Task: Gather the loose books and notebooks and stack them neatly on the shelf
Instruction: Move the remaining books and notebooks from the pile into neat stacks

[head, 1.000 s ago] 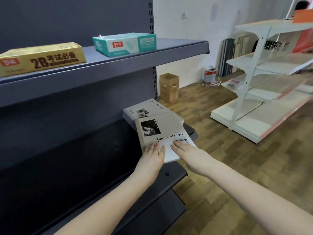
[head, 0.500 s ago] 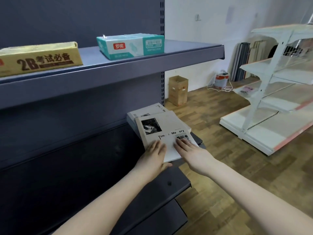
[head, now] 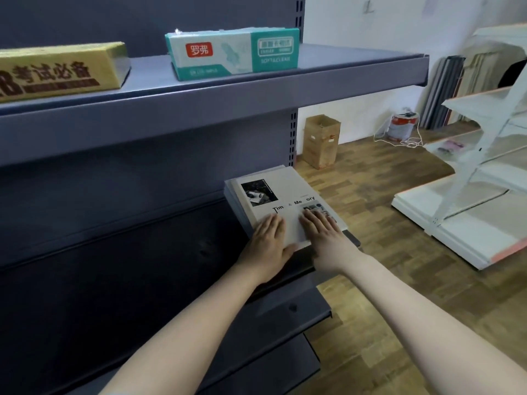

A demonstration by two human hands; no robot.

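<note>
Dark grey metal shelf (head: 142, 266), head view: stack of books (head: 232, 195) centre frame, at its right end. Top book (head: 285, 192), matte pale cover, flat rectangle, long axis running from the hands toward upper left. Left hand (head: 268, 240) and right hand (head: 325, 232) press its near end, each grip spread flat, pinching nothing.
</note>
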